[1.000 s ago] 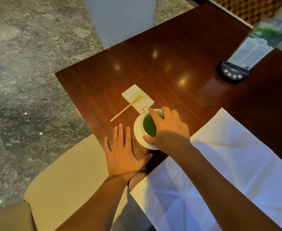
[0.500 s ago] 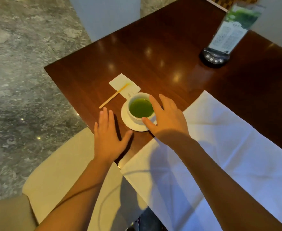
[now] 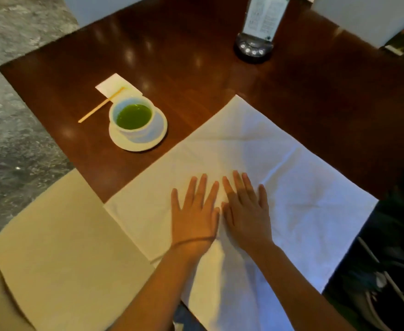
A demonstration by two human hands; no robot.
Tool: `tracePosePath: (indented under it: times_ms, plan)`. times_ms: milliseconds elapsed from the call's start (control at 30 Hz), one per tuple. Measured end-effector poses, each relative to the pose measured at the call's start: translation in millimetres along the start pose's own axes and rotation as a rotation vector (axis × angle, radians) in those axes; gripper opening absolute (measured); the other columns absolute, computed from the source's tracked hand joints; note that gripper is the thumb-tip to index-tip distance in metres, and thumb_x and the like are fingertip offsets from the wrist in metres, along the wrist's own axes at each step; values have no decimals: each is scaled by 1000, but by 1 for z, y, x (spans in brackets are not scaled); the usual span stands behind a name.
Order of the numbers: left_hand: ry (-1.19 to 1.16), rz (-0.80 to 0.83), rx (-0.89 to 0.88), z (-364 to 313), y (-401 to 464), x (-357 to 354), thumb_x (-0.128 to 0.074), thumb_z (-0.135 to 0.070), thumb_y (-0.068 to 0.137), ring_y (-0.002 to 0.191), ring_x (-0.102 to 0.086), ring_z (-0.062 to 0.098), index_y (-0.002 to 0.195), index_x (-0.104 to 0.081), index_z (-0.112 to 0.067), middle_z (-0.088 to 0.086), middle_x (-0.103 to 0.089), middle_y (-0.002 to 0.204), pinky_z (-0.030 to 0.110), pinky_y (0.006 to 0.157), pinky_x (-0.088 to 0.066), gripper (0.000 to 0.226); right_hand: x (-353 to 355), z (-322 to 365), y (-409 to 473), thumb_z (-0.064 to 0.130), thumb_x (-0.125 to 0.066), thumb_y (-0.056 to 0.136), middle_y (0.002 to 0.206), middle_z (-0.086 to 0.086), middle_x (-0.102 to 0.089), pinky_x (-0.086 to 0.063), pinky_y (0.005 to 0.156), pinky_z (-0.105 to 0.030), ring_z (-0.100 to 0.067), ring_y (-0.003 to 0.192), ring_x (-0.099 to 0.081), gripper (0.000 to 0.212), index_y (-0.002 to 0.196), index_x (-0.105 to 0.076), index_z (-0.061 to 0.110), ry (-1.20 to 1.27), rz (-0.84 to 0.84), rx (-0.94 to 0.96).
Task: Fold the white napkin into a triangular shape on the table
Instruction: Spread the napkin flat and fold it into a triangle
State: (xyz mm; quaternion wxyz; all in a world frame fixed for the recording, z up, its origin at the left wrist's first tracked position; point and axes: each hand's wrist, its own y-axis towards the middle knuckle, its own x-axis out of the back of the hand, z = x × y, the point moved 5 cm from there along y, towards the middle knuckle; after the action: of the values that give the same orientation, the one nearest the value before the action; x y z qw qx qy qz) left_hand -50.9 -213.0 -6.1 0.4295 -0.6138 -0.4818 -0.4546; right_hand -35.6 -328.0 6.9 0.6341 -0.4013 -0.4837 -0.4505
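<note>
A large white napkin [image 3: 298, 187] lies spread flat and unfolded on the dark wooden table [image 3: 196, 75], with its near part hanging over the table's front edge. Crease lines cross its surface. My left hand [image 3: 195, 211] and my right hand [image 3: 246, 209] rest side by side, palms down with straight fingers, on the middle of the napkin. Neither hand grips the cloth.
A white cup of green liquid [image 3: 132, 115] stands on a saucer [image 3: 159, 130] left of the napkin. Behind it lie a small white card [image 3: 113, 83] and a thin wooden stick [image 3: 95, 111]. A menu stand [image 3: 254, 44] is at the back. A beige chair seat [image 3: 60, 247] sits below left.
My right hand left the cup and my left hand left the table edge; both moved right onto the napkin. The view shifted right, and the cup stays on its saucer.
</note>
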Motion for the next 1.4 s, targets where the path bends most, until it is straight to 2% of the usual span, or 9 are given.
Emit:
tracePosePath:
  times_ms: [100, 267, 467, 567, 667, 767, 867, 1167, 1400]
  plan:
    - [25, -34, 27, 13, -3, 1, -35, -52, 89, 143, -18, 27, 146, -30, -30, 5, -22, 156, 58, 107, -14, 61, 1, -29, -6, 47, -24, 93, 154, -6, -23, -12, 109, -52, -25, 141, -18, 58, 146, -24, 24, -49, 23, 42]
    - [68, -34, 167, 54, -15, 14, -30, -71, 84, 145, -6, 28, 148, -14, -39, 1, -9, 158, 64, 107, -9, 74, 17, -106, -19, 52, -25, 91, 154, -7, -24, -20, 107, -55, -26, 141, -20, 60, 146, -24, 27, -109, 23, -78]
    - [70, -9, 248, 88, -18, 25, -21, -76, 83, 145, 2, 25, 149, -9, -38, 0, -3, 159, 63, 109, -2, 77, 38, -195, -35, 64, 1, 88, 157, -1, 1, -3, 114, -48, -16, 142, 6, 67, 148, 2, 33, -144, 68, -211]
    - [44, -7, 295, 90, -18, 28, -15, -73, 85, 145, 3, 22, 150, -9, -32, 1, -2, 159, 60, 110, 2, 77, 46, -224, -37, 64, 4, 87, 158, -5, 2, -4, 114, -55, -20, 143, 6, 72, 148, 1, 26, -144, 67, -354]
    - [-56, -128, 387, 59, -24, 34, -14, -58, 91, 145, -6, 26, 149, -22, -23, 8, -11, 158, 62, 109, 1, 68, 46, -181, -44, 55, -11, 92, 156, -11, -11, -8, 111, -59, -26, 143, -6, 66, 148, -13, 19, -137, 1, -335]
    - [-59, -188, 155, -21, -44, 24, -22, -47, 94, 142, -19, 29, 146, -24, -24, 11, -23, 155, 60, 108, -6, 57, 25, -85, -65, 43, -30, 90, 151, -15, -27, -14, 107, -58, -32, 139, -21, 60, 144, -30, 18, -121, -47, -46]
    - [-77, -73, 24, -71, -71, -6, -29, -39, 96, 145, -12, 25, 149, -20, -29, 5, -16, 157, 61, 109, -11, 55, -1, -39, -87, 39, -16, 98, 153, -12, -21, -12, 109, -56, -28, 142, -12, 52, 146, -22, 22, -51, 15, 31]
    - [-3, 40, -1, -27, -89, -13, -35, -69, 84, 145, -4, 29, 148, -22, -34, 4, -12, 159, 62, 110, -5, 73, 9, -91, -106, 61, -20, 91, 156, -6, -14, -10, 112, -54, -24, 143, -8, 65, 147, -18, 28, -91, 94, 38]
    - [80, 105, 9, -3, -94, -7, -28, -86, 72, 144, 1, 35, 149, -19, -31, 11, -8, 158, 70, 105, -3, 94, 21, -142, -110, 72, -10, 86, 156, -3, 13, -3, 111, -60, -24, 142, 14, 73, 145, 13, 37, -221, 180, -94]
